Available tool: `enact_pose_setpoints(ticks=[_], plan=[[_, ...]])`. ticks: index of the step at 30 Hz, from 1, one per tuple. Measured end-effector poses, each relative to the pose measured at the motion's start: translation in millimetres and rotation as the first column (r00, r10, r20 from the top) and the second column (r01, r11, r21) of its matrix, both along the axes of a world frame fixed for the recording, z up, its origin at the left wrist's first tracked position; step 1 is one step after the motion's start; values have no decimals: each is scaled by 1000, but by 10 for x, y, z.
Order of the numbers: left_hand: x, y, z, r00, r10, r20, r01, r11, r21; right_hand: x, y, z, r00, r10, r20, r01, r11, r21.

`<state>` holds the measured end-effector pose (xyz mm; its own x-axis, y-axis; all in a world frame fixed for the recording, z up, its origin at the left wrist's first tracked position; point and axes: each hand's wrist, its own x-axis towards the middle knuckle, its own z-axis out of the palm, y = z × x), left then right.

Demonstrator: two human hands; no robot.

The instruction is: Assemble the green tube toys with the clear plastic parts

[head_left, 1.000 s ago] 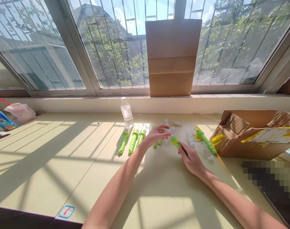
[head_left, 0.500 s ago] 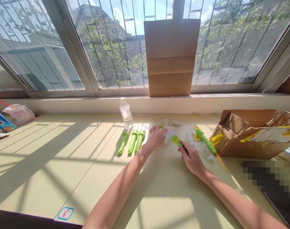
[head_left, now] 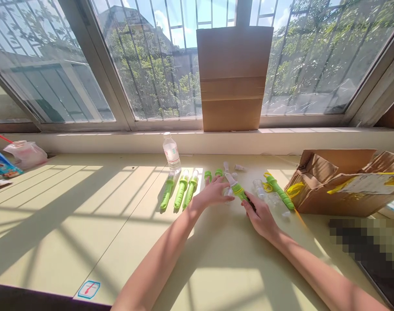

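Observation:
My right hand (head_left: 261, 214) is wrapped around a green stick (head_left: 238, 189) with a ribbed collar and a clear whitish tip; the tip points up and left. My left hand (head_left: 213, 192) is beside that tip, its fingers apart and thumb stretched out. Just beyond its fingers are two green caps (head_left: 208, 175), partly covered by the hand. To the left lie three similar green sticks with clear tips, the middle one (head_left: 180, 192) among them. Right of my right hand rests another green stick (head_left: 281, 192) with a yellow cord. Whether my left fingertips touch the tip is unclear.
Clear plastic pieces (head_left: 258, 188) lie around my right hand, with small clear parts (head_left: 239, 167) farther back. A water bottle (head_left: 171, 153) stands behind the left sticks. An open cardboard box (head_left: 339, 185) is at the right, and a cardboard sheet (head_left: 234, 80) leans against the window.
My left hand has drawn back toward me, with its fingers spreading and the thumb swinging right. The green caps now show more. My right hand holds the stick in nearly the same place.

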<state>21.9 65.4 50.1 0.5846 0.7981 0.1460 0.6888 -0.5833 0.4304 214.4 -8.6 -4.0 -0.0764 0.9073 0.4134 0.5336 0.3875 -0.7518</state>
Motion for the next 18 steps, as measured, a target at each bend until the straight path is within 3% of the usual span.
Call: enact_pose_setpoints(ticks=[4,18], plan=[[20,-36,18,997,-63,33,64,998,-18,1,2,-7,1000,7,-3,-7,1000,-4],[44,-65,48,993,-114,-29,113,992,-51,-11,-24,42,1000,16,8,-16,1000,-7]])
